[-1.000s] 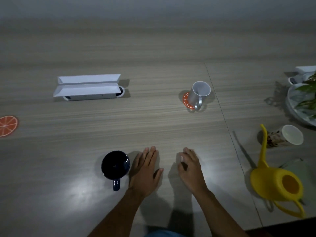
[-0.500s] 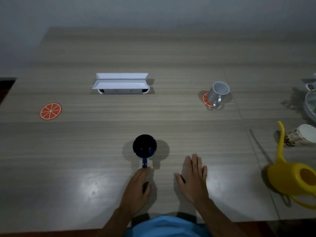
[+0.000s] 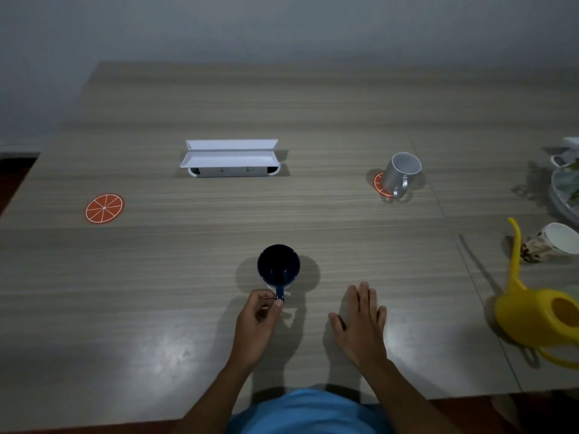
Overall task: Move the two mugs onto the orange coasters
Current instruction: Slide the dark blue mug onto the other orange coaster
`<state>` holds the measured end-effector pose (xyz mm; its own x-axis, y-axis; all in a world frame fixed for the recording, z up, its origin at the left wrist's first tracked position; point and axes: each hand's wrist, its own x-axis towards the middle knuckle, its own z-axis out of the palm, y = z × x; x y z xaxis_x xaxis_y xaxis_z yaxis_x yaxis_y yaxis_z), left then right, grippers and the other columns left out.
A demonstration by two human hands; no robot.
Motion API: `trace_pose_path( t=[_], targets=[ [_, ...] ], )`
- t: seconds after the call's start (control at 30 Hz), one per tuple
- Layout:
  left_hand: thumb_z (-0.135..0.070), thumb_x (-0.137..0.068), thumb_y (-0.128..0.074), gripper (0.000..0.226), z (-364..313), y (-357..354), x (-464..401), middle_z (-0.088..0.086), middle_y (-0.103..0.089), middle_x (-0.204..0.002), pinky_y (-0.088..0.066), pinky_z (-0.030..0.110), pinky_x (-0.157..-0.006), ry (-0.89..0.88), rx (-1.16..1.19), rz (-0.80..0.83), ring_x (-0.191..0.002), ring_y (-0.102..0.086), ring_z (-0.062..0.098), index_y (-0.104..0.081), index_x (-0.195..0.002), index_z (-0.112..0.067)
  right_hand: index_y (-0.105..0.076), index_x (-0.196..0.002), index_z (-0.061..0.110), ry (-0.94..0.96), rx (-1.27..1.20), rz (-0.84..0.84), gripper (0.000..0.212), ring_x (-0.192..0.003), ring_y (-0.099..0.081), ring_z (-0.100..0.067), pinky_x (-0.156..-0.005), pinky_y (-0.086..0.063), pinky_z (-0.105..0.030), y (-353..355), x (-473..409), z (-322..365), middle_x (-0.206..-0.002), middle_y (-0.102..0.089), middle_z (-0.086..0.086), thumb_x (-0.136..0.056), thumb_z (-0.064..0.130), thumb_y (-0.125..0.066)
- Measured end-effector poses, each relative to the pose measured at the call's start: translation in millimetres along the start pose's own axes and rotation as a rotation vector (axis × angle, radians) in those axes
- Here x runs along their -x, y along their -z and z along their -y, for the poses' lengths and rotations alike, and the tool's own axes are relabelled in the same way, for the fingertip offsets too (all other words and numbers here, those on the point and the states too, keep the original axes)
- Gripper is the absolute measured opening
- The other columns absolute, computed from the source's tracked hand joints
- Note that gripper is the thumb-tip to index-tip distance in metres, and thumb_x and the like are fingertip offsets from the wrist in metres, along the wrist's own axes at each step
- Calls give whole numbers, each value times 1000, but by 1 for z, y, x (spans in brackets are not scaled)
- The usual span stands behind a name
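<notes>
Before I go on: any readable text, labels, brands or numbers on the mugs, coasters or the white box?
None readable.
Dark blue mug: no print visible.
White mug: plain.
Orange coaster: only white citrus-slice lines, no words.
White box: small dark marks on its front, too small to read.

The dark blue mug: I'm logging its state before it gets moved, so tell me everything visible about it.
The dark blue mug looks like glossy ceramic and stands upright on the bare wooden table, near the front edge at centre, on neither coaster. Its mouth faces up; the inside is too dark to read. Its handle points toward the person, and the left hand pinches that handle between fingertips.
</notes>
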<state>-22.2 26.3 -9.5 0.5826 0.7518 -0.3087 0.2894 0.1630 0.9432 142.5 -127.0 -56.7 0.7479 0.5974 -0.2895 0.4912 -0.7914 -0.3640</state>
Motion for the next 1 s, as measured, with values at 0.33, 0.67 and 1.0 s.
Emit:
trace_pose_path(
  t=[0.33, 0.67, 1.0],
  targets=[
    [-20, -99, -54, 20, -17, -5, -2, -8, -77, -101, -51, 30, -80, 107, 57, 93, -94, -71, 10, -73, -99, -18, -8, -157, 15, -17, -11, -2, 76, -153, 11, -26, -123, 3, -51, -1, 6, 3, -168, 4, -10, -99, 46, -44],
    [-20, -101, -50, 32, -7, 12, -5, -4, -78, -100, -50, 46, -88, 84, 107, -19, -102, -68, 12, -64, -74, -8, -14, -156, 13, 44, 14, 29, 72, -153, 12, -26, -124, 2, -51, -7, 20, 16, -168, 2, -10, -99, 44, -44],
    [-18, -102, -49, 37, 1, 75, -16, 18, -73, -92, -46, 51, -95, 26, 185, -179, -100, -69, 21, -59, -67, -14, -4, -157, 16, 311, 149, 146, 78, -153, 15, -26, -124, 5, -48, -21, -1, 100, -168, 9, -9, -94, 52, -33]
  ],
)
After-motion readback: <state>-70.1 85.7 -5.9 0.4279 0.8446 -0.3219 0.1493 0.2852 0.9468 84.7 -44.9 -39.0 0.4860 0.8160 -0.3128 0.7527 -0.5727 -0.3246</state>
